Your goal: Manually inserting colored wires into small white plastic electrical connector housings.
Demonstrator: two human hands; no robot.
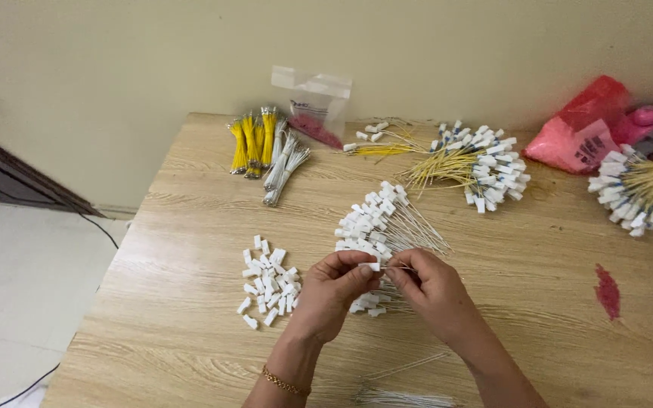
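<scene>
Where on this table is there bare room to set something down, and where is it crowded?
Bare wood shows on the table left of the loose white connectors, and right of the right hand, out to the red mark. The far edge is crowded: yellow wire bundles, bag, wired connector heaps. The left hand blocks the middle.
</scene>
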